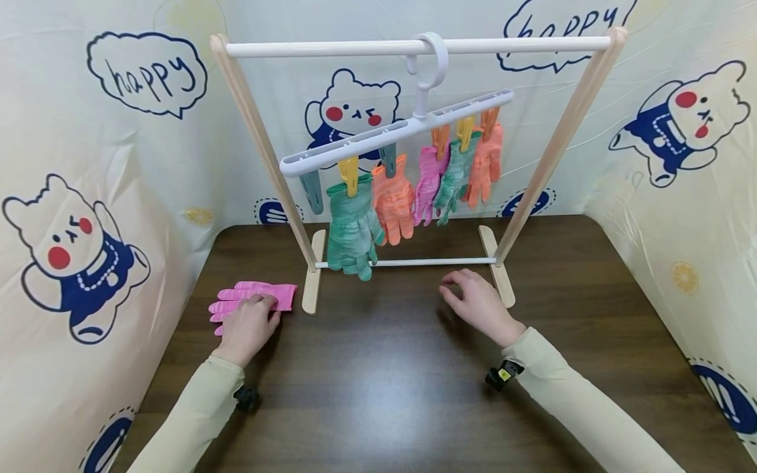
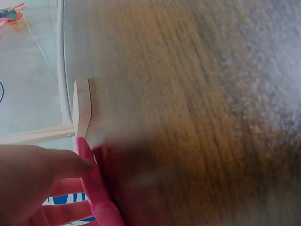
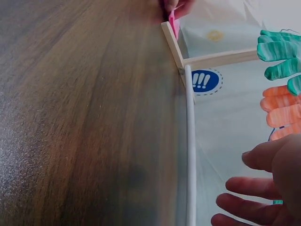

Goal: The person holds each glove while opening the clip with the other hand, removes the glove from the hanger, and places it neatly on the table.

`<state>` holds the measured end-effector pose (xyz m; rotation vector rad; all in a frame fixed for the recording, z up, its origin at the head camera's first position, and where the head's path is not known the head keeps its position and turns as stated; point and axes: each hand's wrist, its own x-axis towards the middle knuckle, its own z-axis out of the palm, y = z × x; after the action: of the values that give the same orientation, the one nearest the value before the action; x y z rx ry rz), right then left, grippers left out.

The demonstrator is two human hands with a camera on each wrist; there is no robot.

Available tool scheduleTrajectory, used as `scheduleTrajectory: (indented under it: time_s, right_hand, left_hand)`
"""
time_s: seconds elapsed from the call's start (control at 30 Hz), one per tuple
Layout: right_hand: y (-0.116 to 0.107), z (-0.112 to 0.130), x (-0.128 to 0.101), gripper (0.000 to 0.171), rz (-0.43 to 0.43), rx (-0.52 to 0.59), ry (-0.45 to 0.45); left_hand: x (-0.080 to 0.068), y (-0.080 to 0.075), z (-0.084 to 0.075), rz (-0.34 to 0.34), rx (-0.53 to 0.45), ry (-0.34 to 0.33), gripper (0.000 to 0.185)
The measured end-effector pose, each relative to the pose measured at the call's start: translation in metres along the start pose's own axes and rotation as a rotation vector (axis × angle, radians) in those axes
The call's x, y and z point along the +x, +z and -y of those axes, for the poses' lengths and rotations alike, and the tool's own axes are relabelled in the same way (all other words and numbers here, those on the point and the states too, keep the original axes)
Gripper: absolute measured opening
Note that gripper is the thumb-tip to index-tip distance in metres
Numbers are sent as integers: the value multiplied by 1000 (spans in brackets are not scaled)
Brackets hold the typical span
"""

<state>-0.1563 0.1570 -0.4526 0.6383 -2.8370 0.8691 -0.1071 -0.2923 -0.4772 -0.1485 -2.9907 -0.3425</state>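
My left hand (image 1: 247, 328) is over a pink glove (image 1: 284, 297) at the left of the table, pinching it near its cuff; the thumb shows against the glove (image 2: 96, 188) in the left wrist view. My right hand (image 1: 478, 303), fingers loosely bent and holding nothing, hovers before the right foot of the rack. From a white hanger (image 1: 361, 141) hang a green glove (image 1: 351, 226), an orange glove (image 1: 394, 203), a pink glove (image 1: 427, 184), another green glove (image 1: 457, 177) and another orange glove (image 1: 486, 164), held by clothespins.
A rack with a white top rail (image 1: 319, 49) and wooden posts (image 1: 562, 151) stands toward the back of the brown table (image 1: 378, 368). A blue-grey clothespin (image 1: 311, 192) hangs without a glove at the hanger's left end. Printed cloth (image 1: 195, 151) surrounds the table.
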Motion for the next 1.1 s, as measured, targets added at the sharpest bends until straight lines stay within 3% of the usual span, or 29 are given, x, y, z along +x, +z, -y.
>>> scheduleTrajectory:
  time_s: [0.43,0.9,1.1]
  right_hand:
    - [4,-7,-2,19,28,-26,15]
    - [6,-8,-2,19,44,-31,20]
    - [3,-6,-1,19,30,-35,27]
  left_hand:
    - [4,-1,-2,85,32,-48,26]
    - [5,-2,-3,53,50,-25,22]
    - [6,-4,-8,-34,21,30,19]
